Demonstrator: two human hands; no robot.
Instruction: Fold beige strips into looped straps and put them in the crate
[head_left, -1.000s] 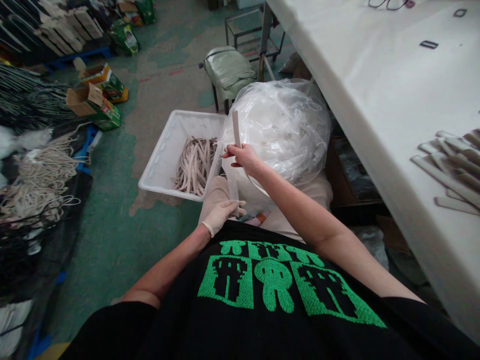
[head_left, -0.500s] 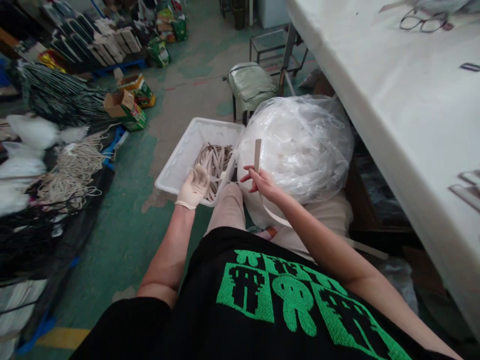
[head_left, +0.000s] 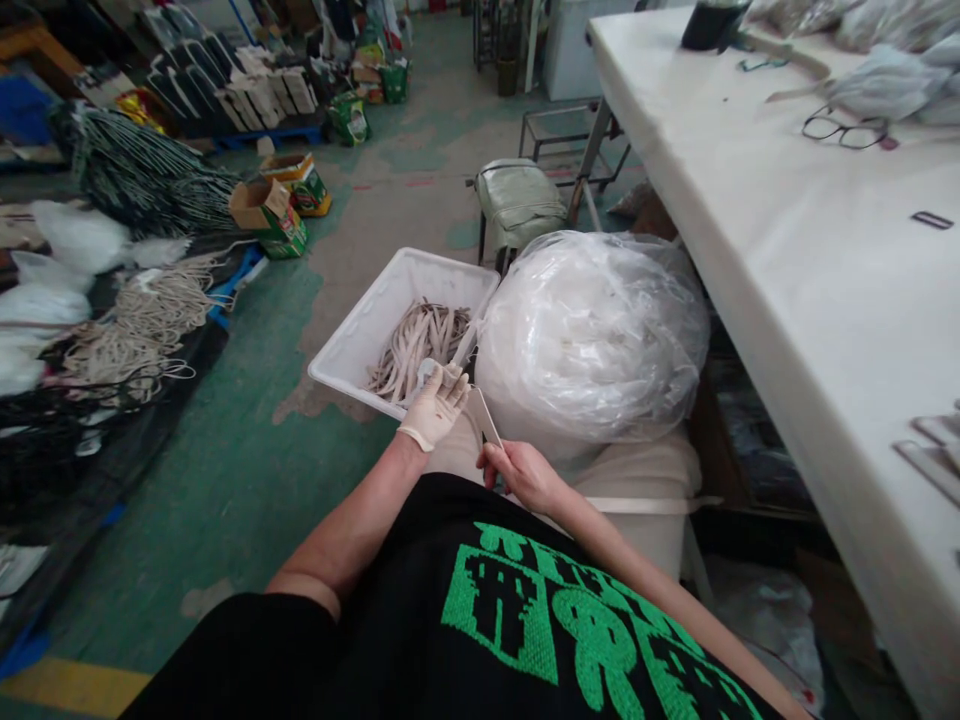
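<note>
My left hand (head_left: 436,408) wears a thin pale glove and is turned palm up, fingers stretched out, over the near corner of a white plastic bin (head_left: 352,330). Inside that bin lies a heap of beige flat straps (head_left: 420,345). A small whitish thing by the left thumb is too unclear to name. My right hand (head_left: 525,474), bare, pinches a narrow beige strap (head_left: 487,415) above my lap. The strap's upper end reaches up close to the left fingertips; whether they touch I cannot tell.
A large clear plastic bag (head_left: 592,330) with white contents bulges right of the bin. The white table (head_left: 795,260) carries eyeglasses (head_left: 845,130) and metal pieces. A wrapped bundle (head_left: 521,200) sits on a stool behind. Cord bundles (head_left: 150,320) and cartons (head_left: 270,215) line the left floor.
My right hand has come down toward my lap with the strap, which now leans toward the left hand. My left hand has moved right and nearer to me. The view has tilted up slightly.
</note>
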